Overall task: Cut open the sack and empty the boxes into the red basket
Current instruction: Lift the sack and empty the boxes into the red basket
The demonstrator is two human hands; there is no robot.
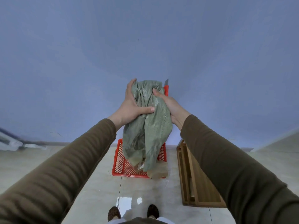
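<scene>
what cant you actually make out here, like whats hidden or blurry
- Basket contents, head view: the hanging green sack covers most of the red basket; no boxes can be counted.
- Red cutter: mostly hidden behind the sack and right hand; that hand's grip on it is unseen.
- Left hand fingertips: behind the sack.
- Objects at the left edge: blurred, cut off.

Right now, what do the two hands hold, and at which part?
Both hands, left and right, grip the green sack at its bunched top end. The right hand also holds a red cutter.
</scene>
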